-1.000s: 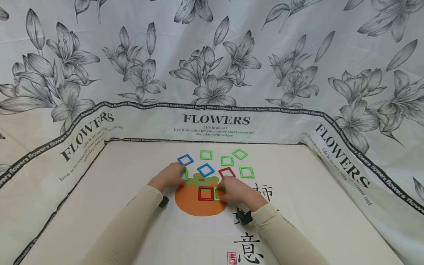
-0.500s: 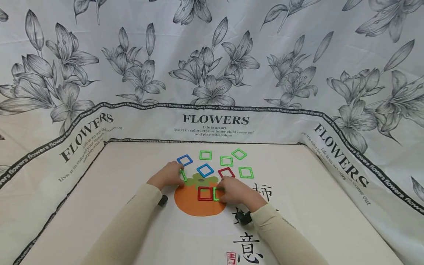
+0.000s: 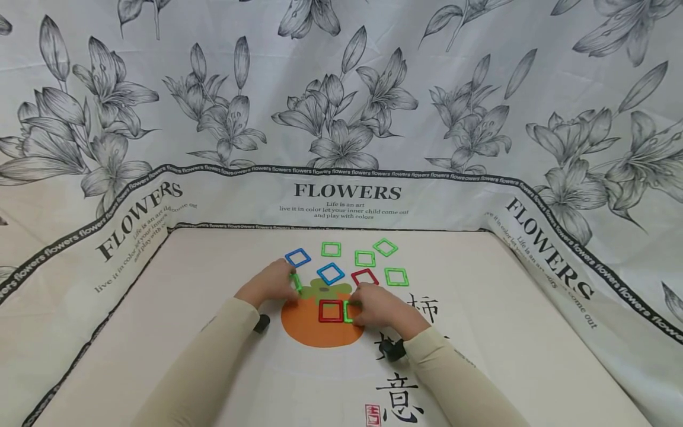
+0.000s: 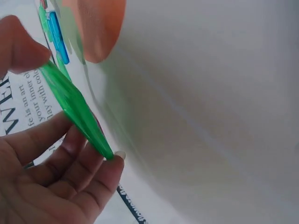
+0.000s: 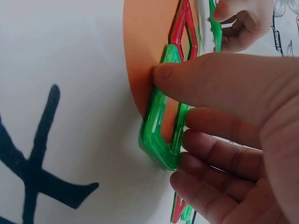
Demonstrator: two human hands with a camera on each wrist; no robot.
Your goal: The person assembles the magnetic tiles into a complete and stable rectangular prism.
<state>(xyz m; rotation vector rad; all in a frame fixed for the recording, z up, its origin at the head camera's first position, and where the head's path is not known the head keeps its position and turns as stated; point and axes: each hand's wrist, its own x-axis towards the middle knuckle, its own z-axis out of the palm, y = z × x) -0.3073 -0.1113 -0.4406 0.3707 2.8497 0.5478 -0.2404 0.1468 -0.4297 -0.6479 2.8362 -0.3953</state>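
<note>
My left hand [image 3: 271,280] pinches a green square magnetic tile [image 4: 79,109] by its edges, thumb at one end and fingertips along the other side. The tile is an open frame, seen nearly edge-on in the left wrist view. My right hand [image 3: 380,305] grips a second green magnetic tile [image 5: 156,123] between thumb and fingers. This tile lines up edge to edge with a red square magnetic tile [image 3: 321,311], over the printed orange persimmon [image 3: 309,335]. My right fingers hide part of the green one in the head view.
Beyond the hands lie two blue tiles [image 3: 331,282], another red tile [image 3: 368,271] and several green tiles [image 3: 396,284] on the white printed cloth [image 3: 213,261]. A flower-patterned curtain [image 3: 341,71] rises behind. Black wrist cameras [image 3: 393,350] sit under both wrists.
The green tile in my left hand has turned from facing the head camera to nearly edge-on. My right hand and the red tile look unmoved.
</note>
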